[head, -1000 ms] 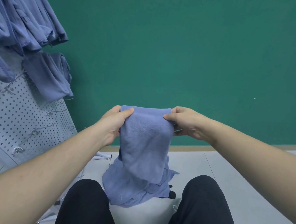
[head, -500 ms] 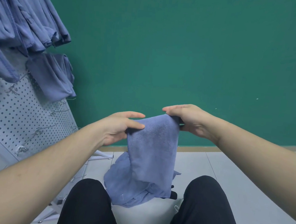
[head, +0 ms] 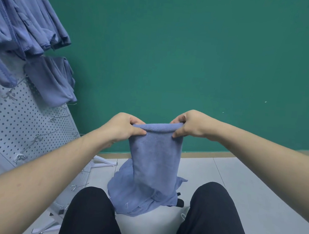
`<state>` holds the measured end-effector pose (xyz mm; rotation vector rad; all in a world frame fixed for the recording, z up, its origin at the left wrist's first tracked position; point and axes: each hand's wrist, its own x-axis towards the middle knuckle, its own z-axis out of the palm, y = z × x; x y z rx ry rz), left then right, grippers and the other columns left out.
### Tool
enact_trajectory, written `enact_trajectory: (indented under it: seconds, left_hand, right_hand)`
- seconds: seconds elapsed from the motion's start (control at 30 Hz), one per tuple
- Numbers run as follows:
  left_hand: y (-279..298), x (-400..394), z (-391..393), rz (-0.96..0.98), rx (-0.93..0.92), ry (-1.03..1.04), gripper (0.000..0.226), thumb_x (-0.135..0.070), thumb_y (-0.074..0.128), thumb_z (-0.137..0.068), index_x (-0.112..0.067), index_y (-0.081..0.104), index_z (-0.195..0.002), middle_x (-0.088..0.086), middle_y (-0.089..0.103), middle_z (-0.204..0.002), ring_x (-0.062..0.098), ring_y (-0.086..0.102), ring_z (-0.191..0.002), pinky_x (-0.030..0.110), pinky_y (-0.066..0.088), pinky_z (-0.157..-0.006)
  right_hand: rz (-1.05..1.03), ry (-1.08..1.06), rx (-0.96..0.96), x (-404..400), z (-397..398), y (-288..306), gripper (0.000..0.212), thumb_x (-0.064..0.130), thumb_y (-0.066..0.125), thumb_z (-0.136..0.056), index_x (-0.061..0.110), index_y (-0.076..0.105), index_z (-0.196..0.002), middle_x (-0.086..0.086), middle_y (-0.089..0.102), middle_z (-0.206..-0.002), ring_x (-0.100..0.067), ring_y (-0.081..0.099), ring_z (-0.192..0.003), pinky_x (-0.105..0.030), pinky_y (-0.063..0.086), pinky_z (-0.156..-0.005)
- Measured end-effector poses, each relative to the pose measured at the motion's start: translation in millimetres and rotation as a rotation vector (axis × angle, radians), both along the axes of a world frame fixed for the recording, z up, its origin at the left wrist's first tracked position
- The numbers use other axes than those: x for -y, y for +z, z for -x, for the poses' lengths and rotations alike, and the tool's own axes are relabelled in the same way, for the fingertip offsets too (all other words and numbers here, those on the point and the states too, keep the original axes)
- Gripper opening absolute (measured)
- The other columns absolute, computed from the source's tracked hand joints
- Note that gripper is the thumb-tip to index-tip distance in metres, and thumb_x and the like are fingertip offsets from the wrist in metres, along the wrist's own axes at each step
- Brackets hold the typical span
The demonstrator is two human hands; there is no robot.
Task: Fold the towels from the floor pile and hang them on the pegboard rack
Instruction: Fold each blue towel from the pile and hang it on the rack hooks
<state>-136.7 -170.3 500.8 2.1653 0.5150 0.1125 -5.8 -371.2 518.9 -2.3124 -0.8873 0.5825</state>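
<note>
A blue towel (head: pixel 155 154) hangs folded in front of me, its top fold held between both hands. My left hand (head: pixel 123 128) pinches the left end of the fold, my right hand (head: pixel 190 125) the right end. Below it a pile of blue towels (head: pixel 136 198) lies on the floor between my knees; the hanging towel hides part of the pile. At the left leans the white pegboard rack (head: pixel 22 126), with several folded blue towels (head: pixel 46 80) hung on its upper hooks and bare metal hooks (head: pixel 36 138) lower down.
A green wall (head: pixel 193 54) fills the background, meeting the grey tiled floor (head: pixel 247 182) at a tan skirting strip. My black-trousered knees (head: pixel 214 207) frame the pile. The rack's white feet (head: pixel 104 162) stick out onto the floor at the left.
My left hand let go of the towel's left end, then took it again. Both hands have turned so the top fold is level and held from above.
</note>
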Motion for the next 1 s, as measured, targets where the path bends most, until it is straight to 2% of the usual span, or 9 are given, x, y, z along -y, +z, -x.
enact_trajectory:
  seconds: [0.1,0.23,0.4,0.5,0.57,0.63,0.73,0.87,1.0]
  left_hand:
    - [2.0,-1.1,-0.1,-0.040,-0.013,-0.011,0.006,-0.018,0.077,-0.085,-0.023,0.080,-0.087,-0.007,0.077,-0.089,0.008,0.064,-0.080,0.024,0.051,-0.082]
    - [1.4,-4.9,-0.4,-0.065,-0.032,-0.022,0.008,-0.025,0.075,-0.087,-0.018,0.080,-0.087,-0.004,0.074,-0.085,0.010,0.059,-0.076,0.026,0.049,-0.076]
    - [-3.3,-9.9,1.2,-0.018,0.113,0.033,0.014,-0.034,0.072,-0.089,-0.020,0.074,-0.088,-0.010,0.068,-0.083,0.009,0.056,-0.077,0.025,0.046,-0.074]
    - [-4.0,-5.8,4.2,0.056,0.207,0.037,0.017,-0.038,0.066,-0.094,-0.022,0.065,-0.088,-0.014,0.065,-0.084,0.005,0.055,-0.077,0.023,0.044,-0.074]
    - [-3.8,1.6,3.9,0.061,0.269,0.065,0.019,-0.038,0.063,-0.096,-0.021,0.060,-0.087,-0.013,0.061,-0.082,0.005,0.051,-0.073,0.023,0.041,-0.069]
    - [-3.6,11.3,1.6,0.092,0.336,0.132,0.021,-0.039,0.061,-0.097,-0.020,0.058,-0.088,-0.011,0.059,-0.083,0.006,0.049,-0.072,0.023,0.040,-0.067]
    - [-3.9,24.6,-2.3,0.298,0.426,0.226,0.021,-0.039,0.063,-0.096,-0.018,0.061,-0.095,-0.007,0.065,-0.091,0.008,0.056,-0.078,0.024,0.045,-0.072]
    - [-6.7,38.6,-2.8,0.466,0.516,0.355,0.017,-0.036,0.067,-0.094,-0.020,0.064,-0.098,-0.002,0.072,-0.100,0.007,0.065,-0.082,0.030,0.054,-0.080]
    - [-12.5,45.4,-0.2,0.592,0.515,0.407,0.019,-0.033,0.070,-0.092,-0.016,0.063,-0.098,0.000,0.072,-0.094,0.011,0.067,-0.079,0.033,0.057,-0.076]
  right_hand:
    - [0.017,-0.023,0.021,-2.3,-2.1,-1.8,0.013,0.023,0.079,-0.083,0.020,0.077,-0.095,-0.003,0.076,-0.098,-0.021,0.073,-0.095,-0.034,0.058,-0.091]
    - [-0.025,-0.039,0.010,-0.8,-6.4,-2.5,0.011,0.032,0.079,-0.083,0.024,0.077,-0.090,-0.002,0.075,-0.102,-0.022,0.069,-0.102,-0.036,0.057,-0.094]
    - [-0.210,-0.052,-0.107,4.2,-5.9,-6.1,0.016,0.035,0.065,-0.094,0.020,0.067,-0.099,0.007,0.068,-0.104,-0.014,0.059,-0.098,-0.029,0.046,-0.085]
    - [-0.342,-0.097,-0.223,2.7,-3.4,-10.2,0.019,0.037,0.055,-0.099,0.027,0.066,-0.110,0.013,0.069,-0.117,-0.011,0.059,-0.116,-0.039,0.046,-0.102]
    - [-0.412,-0.131,-0.221,-1.7,-0.5,-13.8,0.025,0.038,0.046,-0.102,0.029,0.065,-0.116,0.014,0.068,-0.119,-0.008,0.060,-0.117,-0.040,0.045,-0.106]
    - [-0.443,-0.194,-0.110,-6.9,7.0,-15.7,0.033,0.038,0.036,-0.105,0.022,0.062,-0.118,0.011,0.065,-0.118,-0.008,0.059,-0.113,-0.033,0.045,-0.101]
    - [-0.515,-0.304,0.033,-14.5,17.6,-20.4,0.039,0.040,0.029,-0.107,0.007,0.050,-0.107,0.005,0.054,-0.097,-0.014,0.051,-0.090,-0.029,0.040,-0.077]
    - [-0.649,-0.388,-0.005,-21.4,25.3,-22.8,0.038,0.053,0.045,-0.101,0.017,0.041,-0.087,0.009,0.042,-0.081,-0.008,0.042,-0.069,-0.028,0.038,-0.068]
    - [-0.682,-0.310,-0.176,-22.1,26.1,-27.5,0.050,0.056,0.077,-0.077,0.017,0.057,-0.101,0.006,0.069,-0.100,-0.010,0.068,-0.089,-0.035,0.057,-0.084]
